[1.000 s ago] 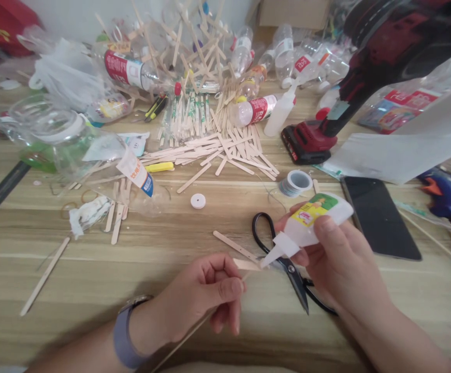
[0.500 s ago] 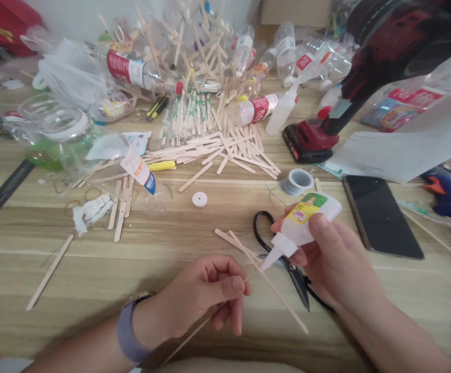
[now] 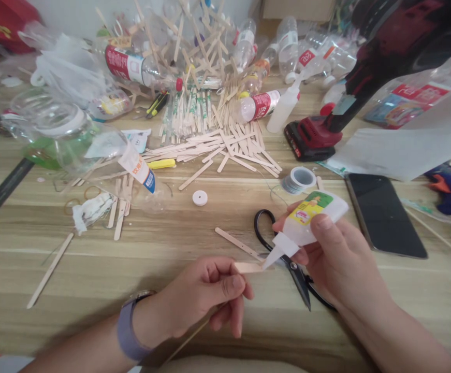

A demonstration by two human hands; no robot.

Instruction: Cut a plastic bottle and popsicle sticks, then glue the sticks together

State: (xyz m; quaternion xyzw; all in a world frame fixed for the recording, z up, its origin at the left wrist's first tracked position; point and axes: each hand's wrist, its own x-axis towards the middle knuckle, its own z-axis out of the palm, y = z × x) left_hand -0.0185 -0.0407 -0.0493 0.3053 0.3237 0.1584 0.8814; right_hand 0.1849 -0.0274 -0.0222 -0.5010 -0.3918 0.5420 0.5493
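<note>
My left hand [image 3: 215,290], at the bottom centre, is closed on a thin wooden skewer [image 3: 189,336] whose lower end slants toward me. At the skewer's far end, past my fingertips, is a flat craft stick [image 3: 248,267], seen foreshortened. My right hand [image 3: 337,254] grips a white glue bottle [image 3: 314,217] with a yellow and green label, tilted nozzle down. Its tip is at the craft stick's right end; whether they touch is unclear. Black-handled scissors [image 3: 299,282] lie partly hidden under my right hand. Another craft stick [image 3: 236,242] lies on the table behind.
A wire spool [image 3: 299,180] and a phone [image 3: 386,215] lie behind and right of my right hand. A red and black power tool [image 3: 318,132] stands beyond. Farther back are heaped craft sticks [image 3: 229,147] and plastic bottles [image 3: 260,106]. A white disc [image 3: 200,198] lies mid-table.
The craft stick on the skewer has turned from a long diagonal to a short, nearly level, foreshortened view. The glue bottle has shifted slightly right, its nozzle still at the stick.
</note>
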